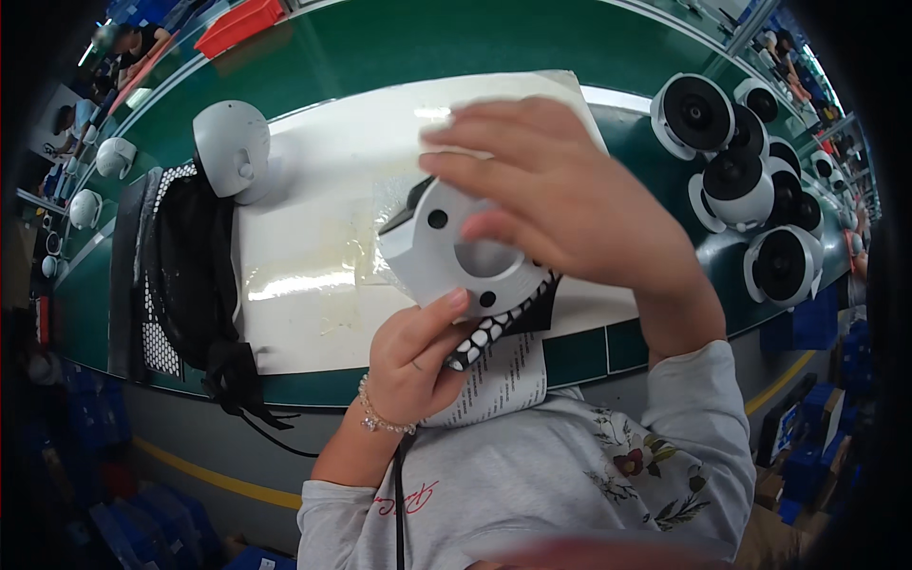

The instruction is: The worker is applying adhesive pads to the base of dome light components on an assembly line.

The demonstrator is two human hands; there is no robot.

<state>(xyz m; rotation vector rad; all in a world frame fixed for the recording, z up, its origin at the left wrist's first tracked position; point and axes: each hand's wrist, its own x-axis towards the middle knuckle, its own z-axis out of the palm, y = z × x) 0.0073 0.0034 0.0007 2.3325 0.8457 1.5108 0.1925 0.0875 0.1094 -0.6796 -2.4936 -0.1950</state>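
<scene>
My left hand grips a white round housing by its lower edge, thumb on its face. Black round pads dot the housing's face around a round recess. A black strip patterned with white cells lies along the near edge of the housing, beside my left fingers. Over the housing hovers my right hand, fingers stretched and smeared by motion, thumb apart from them. It covers the housing's far right part. Whether the thumb touches the housing I cannot tell.
A white board covers the green bench. At left stand a white rounded device and a black bag next to a white-dotted sheet. Several white-and-black ball-shaped devices crowd the right. A red tray sits far left.
</scene>
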